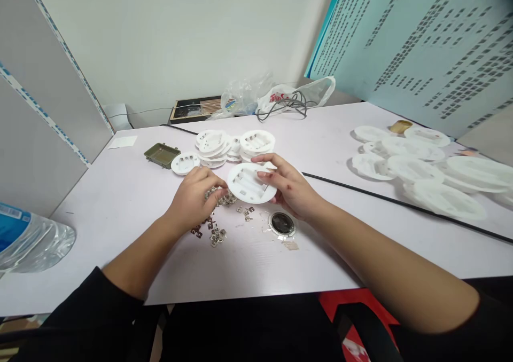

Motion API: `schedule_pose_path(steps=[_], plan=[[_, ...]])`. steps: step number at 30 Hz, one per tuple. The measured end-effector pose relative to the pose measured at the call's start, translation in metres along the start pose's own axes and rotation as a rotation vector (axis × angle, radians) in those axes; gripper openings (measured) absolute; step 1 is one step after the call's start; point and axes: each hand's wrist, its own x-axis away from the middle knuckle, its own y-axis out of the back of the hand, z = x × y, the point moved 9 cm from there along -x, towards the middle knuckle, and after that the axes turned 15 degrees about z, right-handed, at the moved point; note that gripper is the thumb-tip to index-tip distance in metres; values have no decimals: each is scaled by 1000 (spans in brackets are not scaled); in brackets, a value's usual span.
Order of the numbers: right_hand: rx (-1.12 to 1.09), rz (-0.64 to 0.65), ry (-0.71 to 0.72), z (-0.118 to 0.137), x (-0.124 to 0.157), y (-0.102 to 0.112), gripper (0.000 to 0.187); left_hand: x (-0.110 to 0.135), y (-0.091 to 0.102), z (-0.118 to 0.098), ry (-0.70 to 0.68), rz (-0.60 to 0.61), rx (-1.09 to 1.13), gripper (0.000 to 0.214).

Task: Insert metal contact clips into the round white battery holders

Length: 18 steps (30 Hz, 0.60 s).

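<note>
My right hand (pixel 286 185) grips a white round battery holder (pixel 250 185) by its right side, tilted above the table, with slots and small metal contacts on its face. Close to the holder's left edge, my left hand (pixel 198 194) has thumb and fingers pinched together; whatever is between the fingertips is too small to make out. Below the hands lie small metal battery contacts (pixel 217 236) in loose heaps, partly covered by the left hand. Stacks of similar white battery holders (pixel 214 143) stand just behind.
An olive plastic box (pixel 162 155) sits back left. More white discs (pixel 417 164) are spread at right, beyond a black strip (pixel 360 186). A dark round inset (pixel 282 223) lies near my right wrist. A water bottle (pixel 36 239) is at left; plastic bags (pixel 276 97) and cable lie behind.
</note>
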Motion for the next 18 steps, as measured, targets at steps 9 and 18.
schedule_pose_path(steps=[9, 18], plan=[[-38, -15, 64, 3, -3, 1, 47, 1, -37, 4, 40, 290, -64, 9], [-209, 64, 18, 5, -2, -17, 59, 0, -44, 5, 166, 474, -17, 4]])
